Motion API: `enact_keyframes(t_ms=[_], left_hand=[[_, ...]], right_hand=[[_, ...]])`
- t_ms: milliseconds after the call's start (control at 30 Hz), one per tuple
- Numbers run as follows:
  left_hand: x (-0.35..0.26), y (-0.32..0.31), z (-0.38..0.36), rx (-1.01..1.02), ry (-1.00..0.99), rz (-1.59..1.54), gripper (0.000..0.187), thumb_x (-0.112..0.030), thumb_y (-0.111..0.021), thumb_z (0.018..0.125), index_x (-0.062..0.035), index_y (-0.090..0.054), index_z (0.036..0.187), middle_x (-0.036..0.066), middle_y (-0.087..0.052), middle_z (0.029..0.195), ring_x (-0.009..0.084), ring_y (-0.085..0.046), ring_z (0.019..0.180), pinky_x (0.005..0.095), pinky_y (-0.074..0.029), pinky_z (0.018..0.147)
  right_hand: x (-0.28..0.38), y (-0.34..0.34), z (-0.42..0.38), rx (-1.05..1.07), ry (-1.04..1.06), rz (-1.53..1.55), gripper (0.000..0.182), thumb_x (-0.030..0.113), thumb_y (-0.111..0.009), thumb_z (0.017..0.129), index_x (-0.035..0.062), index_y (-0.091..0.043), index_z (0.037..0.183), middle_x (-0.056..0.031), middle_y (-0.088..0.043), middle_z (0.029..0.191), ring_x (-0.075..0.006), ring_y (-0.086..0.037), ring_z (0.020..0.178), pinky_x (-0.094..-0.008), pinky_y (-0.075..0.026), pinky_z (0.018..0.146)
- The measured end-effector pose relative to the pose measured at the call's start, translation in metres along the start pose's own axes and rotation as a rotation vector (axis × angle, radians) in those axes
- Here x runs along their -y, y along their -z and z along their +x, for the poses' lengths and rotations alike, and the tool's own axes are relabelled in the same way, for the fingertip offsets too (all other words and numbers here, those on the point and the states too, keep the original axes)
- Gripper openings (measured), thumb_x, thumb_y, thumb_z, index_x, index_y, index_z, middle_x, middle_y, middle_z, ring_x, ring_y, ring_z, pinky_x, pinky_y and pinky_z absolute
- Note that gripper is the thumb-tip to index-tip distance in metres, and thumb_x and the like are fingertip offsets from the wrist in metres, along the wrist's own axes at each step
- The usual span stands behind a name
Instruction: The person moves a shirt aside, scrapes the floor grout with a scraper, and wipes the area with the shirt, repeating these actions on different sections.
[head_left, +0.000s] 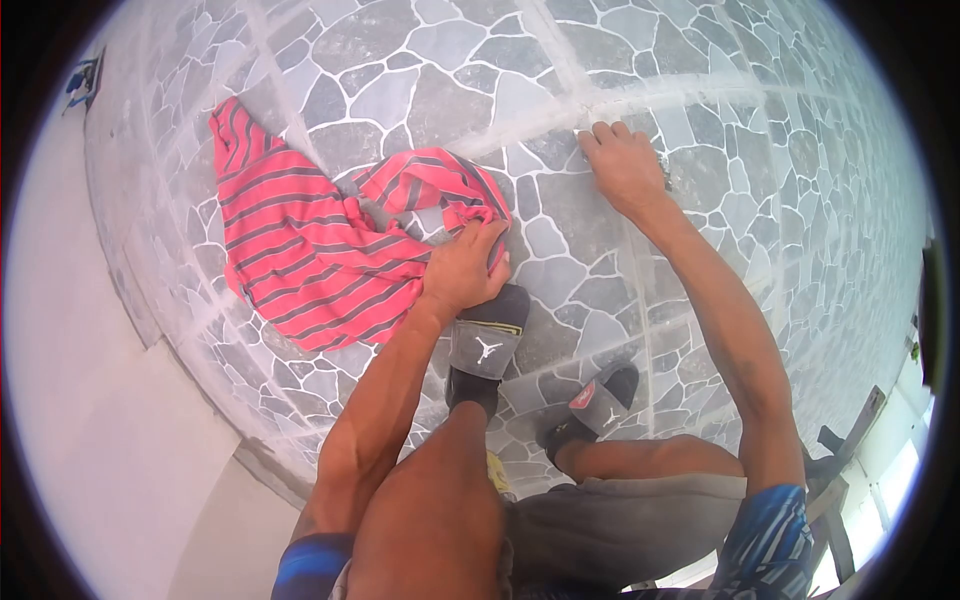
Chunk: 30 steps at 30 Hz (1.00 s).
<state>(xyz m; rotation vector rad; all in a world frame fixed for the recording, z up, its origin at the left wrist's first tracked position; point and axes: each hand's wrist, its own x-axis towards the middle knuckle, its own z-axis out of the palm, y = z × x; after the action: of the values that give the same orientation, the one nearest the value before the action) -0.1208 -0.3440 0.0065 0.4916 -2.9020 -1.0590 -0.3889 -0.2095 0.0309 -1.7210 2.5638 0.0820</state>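
A red cloth with dark stripes (310,235) lies bunched on the stone-patterned floor. Its right end is gripped by my left hand (467,265), with the fingers closed on the fabric just beyond the toe of a dark slide sandal. Off to the right, my right hand (622,165) rests at the floor, apart from the cloth, its fingers curled and pointing away from me. Whatever may be under those fingers is hidden. Some small dark bits (665,172) show beside the right wrist.
Two feet in dark slides, the left (487,340) and the right (600,400), stand on the floor (590,270). A pale wall (90,360) runs along the left. Dark bars (835,500) stand at the lower right.
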Motion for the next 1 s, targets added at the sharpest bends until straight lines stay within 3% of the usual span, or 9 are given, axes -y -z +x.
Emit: enact_keyframes(t_ms=[133, 267, 367, 567, 667, 1000], left_hand=[[-0.003, 0.003, -0.002, 0.016, 0.011, 0.007, 0.046, -0.029, -0.066, 0.087, -0.0145, -0.056, 0.130, 0.014, -0.060, 0.104, 0.0371, -0.067, 0.078, 0.0483, -0.057, 0.067], [-0.005, 0.008, 0.002, 0.121, 0.085, -0.008, 0.046, -0.029, -0.067, 0.088, -0.0130, -0.056, 0.130, 0.016, -0.063, 0.109, 0.0385, -0.068, 0.089, 0.0481, -0.055, 0.071], [-0.003, 0.002, 0.000, 0.017, 0.003, 0.031, 0.047, -0.029, -0.066, 0.087, -0.0142, -0.056, 0.131, 0.014, -0.060, 0.104, 0.0368, -0.067, 0.080, 0.0484, -0.056, 0.068], [-0.006, 0.007, 0.003, 0.078, 0.037, -0.004, 0.048, -0.030, -0.066, 0.087, -0.0142, -0.056, 0.131, 0.015, -0.061, 0.104, 0.0368, -0.068, 0.080, 0.0479, -0.056, 0.069], [-0.003, 0.000, 0.000, 0.041, 0.037, -0.001, 0.048, -0.030, -0.066, 0.087, -0.0143, -0.056, 0.131, 0.014, -0.061, 0.105, 0.0367, -0.068, 0.081, 0.0479, -0.056, 0.069], [-0.005, -0.002, 0.005, 0.012, 0.004, 0.030, 0.047, -0.031, -0.066, 0.087, -0.0142, -0.056, 0.130, 0.014, -0.061, 0.103, 0.0365, -0.068, 0.079, 0.0476, -0.055, 0.067]], right_hand=[[-0.040, -0.009, 0.024, -0.002, 0.128, 0.142, 0.026, 0.006, -0.055, 0.088, 0.0093, -0.064, 0.112, -0.0069, -0.062, 0.106, -0.0279, -0.059, 0.105, -0.0414, -0.048, 0.088], [-0.046, -0.012, 0.010, 0.051, 0.234, 0.141, 0.046, -0.003, -0.061, 0.080, 0.0081, -0.066, 0.125, -0.0055, -0.065, 0.110, -0.0256, -0.060, 0.104, -0.0396, -0.050, 0.092], [-0.047, -0.015, 0.016, -0.059, 0.247, 0.136, 0.045, -0.003, -0.061, 0.080, 0.0077, -0.066, 0.124, -0.0053, -0.065, 0.111, -0.0254, -0.060, 0.106, -0.0391, -0.049, 0.093], [-0.041, -0.012, 0.009, 0.009, 0.243, 0.130, 0.042, -0.003, -0.059, 0.082, 0.0061, -0.066, 0.122, -0.0061, -0.064, 0.109, -0.0254, -0.060, 0.103, -0.0391, -0.049, 0.091], [-0.044, -0.024, 0.017, -0.121, 0.201, 0.128, 0.041, -0.002, -0.059, 0.081, 0.0054, -0.066, 0.121, -0.0061, -0.064, 0.108, -0.0254, -0.061, 0.100, -0.0395, -0.049, 0.088], [-0.043, -0.028, 0.017, -0.128, 0.141, 0.093, 0.040, 0.001, -0.059, 0.083, 0.0046, -0.065, 0.122, -0.0065, -0.061, 0.101, -0.0260, -0.060, 0.095, -0.0405, -0.050, 0.084]])
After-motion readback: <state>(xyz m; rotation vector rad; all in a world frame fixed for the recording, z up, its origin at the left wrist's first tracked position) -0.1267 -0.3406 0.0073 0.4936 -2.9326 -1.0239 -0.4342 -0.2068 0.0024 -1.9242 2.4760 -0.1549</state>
